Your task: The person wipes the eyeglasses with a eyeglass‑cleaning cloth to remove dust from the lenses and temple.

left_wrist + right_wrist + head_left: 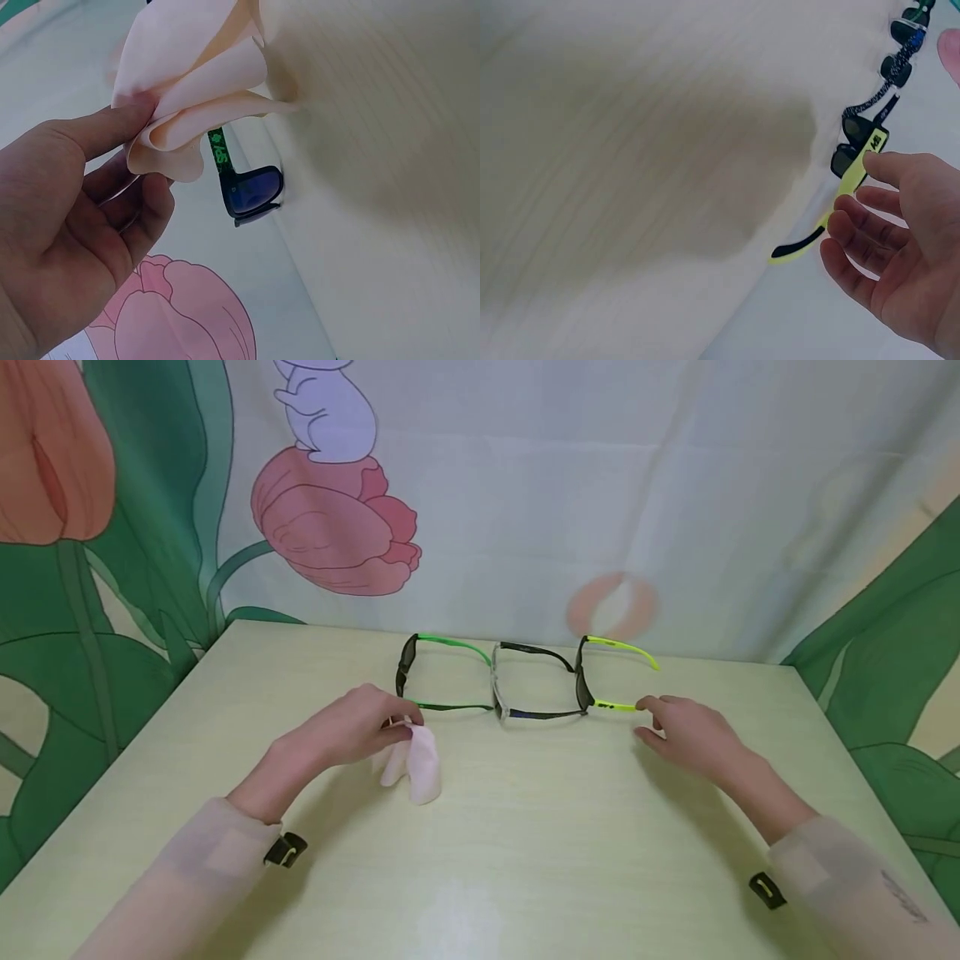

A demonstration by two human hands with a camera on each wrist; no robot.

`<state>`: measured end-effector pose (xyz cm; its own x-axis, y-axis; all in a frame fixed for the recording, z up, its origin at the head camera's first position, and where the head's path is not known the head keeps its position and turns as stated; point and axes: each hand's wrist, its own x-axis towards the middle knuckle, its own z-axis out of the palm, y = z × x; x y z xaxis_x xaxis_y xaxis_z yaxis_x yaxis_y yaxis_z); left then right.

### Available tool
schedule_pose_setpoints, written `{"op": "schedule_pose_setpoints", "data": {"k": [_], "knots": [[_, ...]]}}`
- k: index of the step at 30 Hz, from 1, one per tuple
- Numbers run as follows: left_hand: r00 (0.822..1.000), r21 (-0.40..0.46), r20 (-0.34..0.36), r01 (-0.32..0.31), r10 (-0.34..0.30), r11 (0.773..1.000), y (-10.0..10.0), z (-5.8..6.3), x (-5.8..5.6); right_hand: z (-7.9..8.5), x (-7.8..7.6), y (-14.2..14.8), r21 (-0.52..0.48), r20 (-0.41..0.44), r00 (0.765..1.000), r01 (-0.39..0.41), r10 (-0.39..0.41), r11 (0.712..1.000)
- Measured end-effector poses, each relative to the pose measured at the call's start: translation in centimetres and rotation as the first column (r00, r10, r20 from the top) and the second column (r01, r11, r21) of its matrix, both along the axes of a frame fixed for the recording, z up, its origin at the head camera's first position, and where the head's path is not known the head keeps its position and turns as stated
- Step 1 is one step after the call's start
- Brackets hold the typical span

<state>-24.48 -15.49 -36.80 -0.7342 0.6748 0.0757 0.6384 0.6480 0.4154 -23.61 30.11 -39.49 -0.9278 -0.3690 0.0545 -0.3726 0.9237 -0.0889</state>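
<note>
Three pairs of sunglasses with unfolded temples stand in a row near the table's back edge: green-templed sunglasses (pixel 407 664) at left, clear-framed sunglasses with dark temples (pixel 495 681) in the middle, yellow-templed sunglasses (pixel 583 677) at right. My left hand (pixel 372 720) pinches a pale pink cloth (pixel 425 766) between thumb and fingers, in front of the green-templed pair. The cloth (pixel 202 82) hangs in loose folds. My right hand (pixel 690 735) is at the tip of the near yellow temple (pixel 859 171), thumb and index finger apart, the other fingers loosely bent.
The pale wooden table (pixel 480 852) stretches out in front of the sunglasses. Behind it hangs a curtain (pixel 525 527) printed with tulips and a white animal. A small black tag (pixel 286 850) hangs at the left sleeve, another black tag (pixel 767 891) at the right.
</note>
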Motion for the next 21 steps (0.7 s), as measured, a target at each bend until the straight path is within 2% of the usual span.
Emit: {"op": "schedule_pose_setpoints", "data": {"k": [11,21], "knots": [[0.999,-0.011,-0.047,0.003,-0.003,1.0,0.8,0.1,-0.2,-0.9,-1.2,-1.4,-0.012,-0.092,0.996,0.001,-0.002,1.0],[0.998,-0.004,-0.049,0.047,-0.047,0.999,1.3,0.0,-0.4,-1.0,-1.8,-2.7,0.026,-0.084,0.996,0.016,-0.014,1.0]]}}
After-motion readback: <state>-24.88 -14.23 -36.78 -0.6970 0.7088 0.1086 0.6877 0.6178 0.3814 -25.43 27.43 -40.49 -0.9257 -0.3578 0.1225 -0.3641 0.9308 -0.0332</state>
